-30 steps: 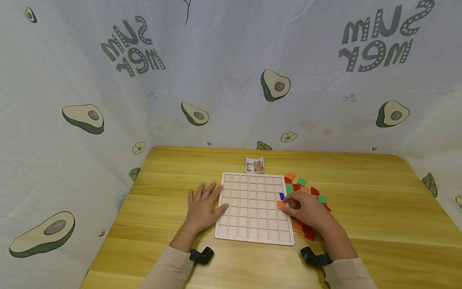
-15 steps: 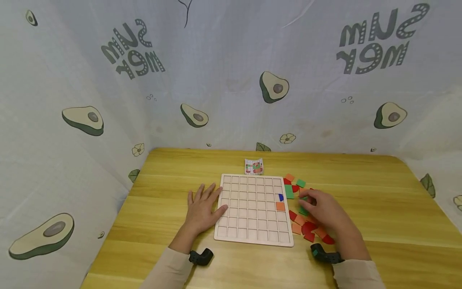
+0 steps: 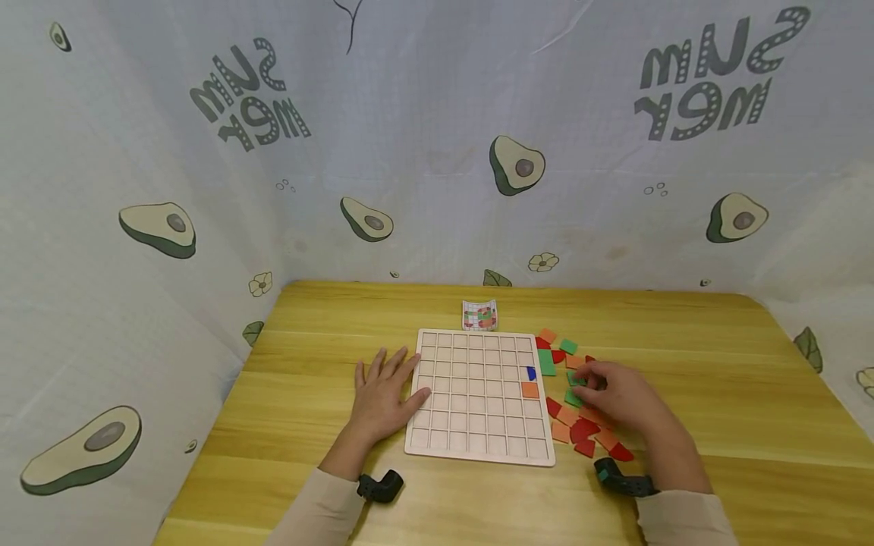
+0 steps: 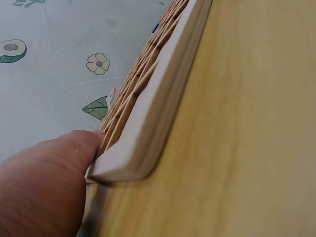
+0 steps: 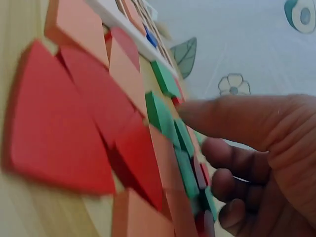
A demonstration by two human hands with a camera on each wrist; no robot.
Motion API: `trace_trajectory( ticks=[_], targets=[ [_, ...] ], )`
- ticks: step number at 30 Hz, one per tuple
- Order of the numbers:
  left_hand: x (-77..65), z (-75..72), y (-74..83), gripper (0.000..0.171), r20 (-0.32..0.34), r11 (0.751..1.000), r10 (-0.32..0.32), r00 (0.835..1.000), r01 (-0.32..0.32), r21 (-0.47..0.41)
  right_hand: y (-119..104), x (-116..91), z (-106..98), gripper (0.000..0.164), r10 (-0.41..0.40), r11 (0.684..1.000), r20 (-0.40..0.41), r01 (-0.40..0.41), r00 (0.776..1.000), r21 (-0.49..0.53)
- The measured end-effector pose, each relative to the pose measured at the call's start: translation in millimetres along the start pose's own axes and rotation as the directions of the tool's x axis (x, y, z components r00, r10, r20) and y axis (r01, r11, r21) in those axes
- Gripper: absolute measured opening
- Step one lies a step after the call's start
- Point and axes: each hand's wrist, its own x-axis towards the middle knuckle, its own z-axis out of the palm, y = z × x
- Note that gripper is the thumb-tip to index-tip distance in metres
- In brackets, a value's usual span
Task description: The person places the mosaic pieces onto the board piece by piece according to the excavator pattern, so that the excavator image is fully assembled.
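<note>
A pale wooden grid board (image 3: 478, 425) lies in the middle of the table. An orange square tile (image 3: 530, 390) and a blue quarter-round tile (image 3: 531, 373) sit in cells by its right edge. My left hand (image 3: 384, 398) rests with spread fingers at the board's left edge, its thumb (image 4: 74, 148) touching the frame. My right hand (image 3: 621, 394) is over the loose pieces right of the board. Its bent fingers and thumb (image 5: 222, 118) stand apart near a green tile (image 3: 573, 397) and another green tile (image 3: 575, 378); I see nothing held between them.
A small printed pattern card (image 3: 480, 315) stands behind the board. Loose orange, green and red tiles (image 3: 583, 431) lie along the board's right side, some touching or overlapping. A white curtain (image 3: 437, 152) with avocado prints hangs behind the table.
My right hand has let go of the orange tile on the board and moved right, to the green tiles in the loose pile. The left hand has stayed put.
</note>
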Motion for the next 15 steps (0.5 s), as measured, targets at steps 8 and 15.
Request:
trace_trajectory(
  ticks=[8,15],
  targets=[
    [-0.6,0.9,-1.0,0.064,-0.003,1.0,0.006,1.0,-0.006,-0.002,-20.2,-0.7,12.3,0.028,-0.032,0.992,0.153,0.013,0.988,0.122],
    [-0.6,1.2,-0.7,0.064,-0.008,1.0,0.006,1.0,-0.006,-0.004,-21.1,2.3,14.0,0.025,0.063,0.998,0.038,-0.062,0.997,-0.011]
  ],
)
